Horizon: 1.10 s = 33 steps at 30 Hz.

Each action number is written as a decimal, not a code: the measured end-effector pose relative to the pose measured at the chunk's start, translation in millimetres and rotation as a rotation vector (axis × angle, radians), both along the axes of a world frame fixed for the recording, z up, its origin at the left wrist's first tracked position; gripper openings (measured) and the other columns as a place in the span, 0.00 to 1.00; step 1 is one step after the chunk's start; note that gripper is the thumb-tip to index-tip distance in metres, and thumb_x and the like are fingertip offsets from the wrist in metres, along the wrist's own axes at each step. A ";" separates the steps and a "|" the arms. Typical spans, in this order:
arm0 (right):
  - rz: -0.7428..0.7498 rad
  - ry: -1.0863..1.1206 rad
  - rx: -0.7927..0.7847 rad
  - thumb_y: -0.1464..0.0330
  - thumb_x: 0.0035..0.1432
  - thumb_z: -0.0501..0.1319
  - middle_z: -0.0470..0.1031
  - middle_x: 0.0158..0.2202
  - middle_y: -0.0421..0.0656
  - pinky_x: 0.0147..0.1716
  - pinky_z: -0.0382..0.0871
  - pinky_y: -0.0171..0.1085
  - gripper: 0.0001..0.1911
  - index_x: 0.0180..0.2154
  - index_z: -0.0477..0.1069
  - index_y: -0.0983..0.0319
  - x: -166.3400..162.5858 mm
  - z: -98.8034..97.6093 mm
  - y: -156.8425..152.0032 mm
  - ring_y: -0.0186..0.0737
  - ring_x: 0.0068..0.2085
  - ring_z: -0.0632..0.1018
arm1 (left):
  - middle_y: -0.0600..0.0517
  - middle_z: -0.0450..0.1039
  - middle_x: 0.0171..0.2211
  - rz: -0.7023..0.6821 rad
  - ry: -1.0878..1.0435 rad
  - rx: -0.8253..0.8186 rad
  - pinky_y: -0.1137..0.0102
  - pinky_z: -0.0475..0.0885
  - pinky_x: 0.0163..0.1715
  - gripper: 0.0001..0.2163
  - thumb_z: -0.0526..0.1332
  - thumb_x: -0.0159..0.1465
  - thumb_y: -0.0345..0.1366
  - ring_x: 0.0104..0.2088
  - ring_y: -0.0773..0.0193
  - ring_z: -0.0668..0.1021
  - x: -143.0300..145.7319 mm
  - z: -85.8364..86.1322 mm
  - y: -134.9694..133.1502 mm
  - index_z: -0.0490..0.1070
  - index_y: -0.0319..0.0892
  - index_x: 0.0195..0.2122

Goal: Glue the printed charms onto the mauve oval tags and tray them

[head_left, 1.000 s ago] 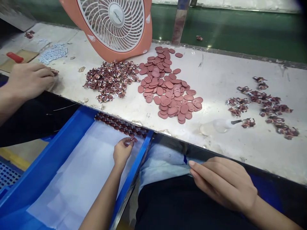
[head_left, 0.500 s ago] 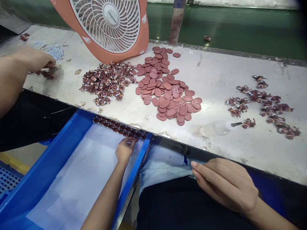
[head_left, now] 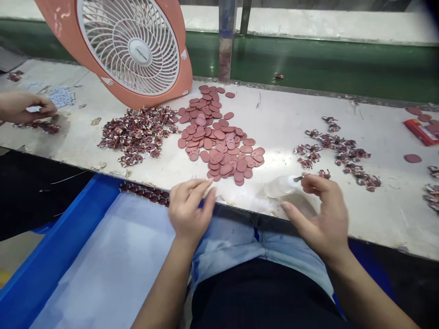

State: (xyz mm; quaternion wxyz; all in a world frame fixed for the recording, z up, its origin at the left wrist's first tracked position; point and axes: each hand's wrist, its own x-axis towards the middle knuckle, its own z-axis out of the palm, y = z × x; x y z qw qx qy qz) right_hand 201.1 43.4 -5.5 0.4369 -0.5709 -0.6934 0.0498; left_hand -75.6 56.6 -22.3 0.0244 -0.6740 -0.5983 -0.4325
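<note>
My left hand [head_left: 190, 210] hovers at the table's front edge, fingers bent and slightly apart, with nothing visible in it. Just beyond it lies a heap of reddish-brown oval discs [head_left: 219, 146], some with small holes. My right hand [head_left: 322, 217] is open around a clear squeeze bottle [head_left: 279, 186] lying on its side; its fingertips are by the dark nozzle, and the thumb is apart from the bottle. Close behind that hand are small brown figurines [head_left: 346, 148] in a loose group. A larger pile of similar figurines [head_left: 137, 132] sits left of the discs.
An orange fan [head_left: 188, 75] stands behind the piles. Below the table at left is a blue bin [head_left: 68, 246] with white sheets and rows of brown pieces [head_left: 144, 192]. Another person's hand [head_left: 27, 107] works at far left. A red box [head_left: 421, 131] lies at right.
My left hand has left the rows in the blue bin and risen to the table edge. My right hand has moved from above my lap to the bottle, its fingers opening. The view has shifted right.
</note>
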 end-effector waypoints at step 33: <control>0.858 1.049 -0.936 0.70 0.58 0.69 0.75 0.29 0.37 0.23 0.74 0.32 0.15 0.40 0.63 0.61 -14.4 48.8 6.3 0.34 0.24 0.79 | 0.46 0.82 0.29 -0.702 -1.403 -1.276 0.73 0.73 0.33 0.16 0.72 0.55 0.52 0.30 0.65 0.80 76.5 54.5 -39.8 0.84 0.44 0.30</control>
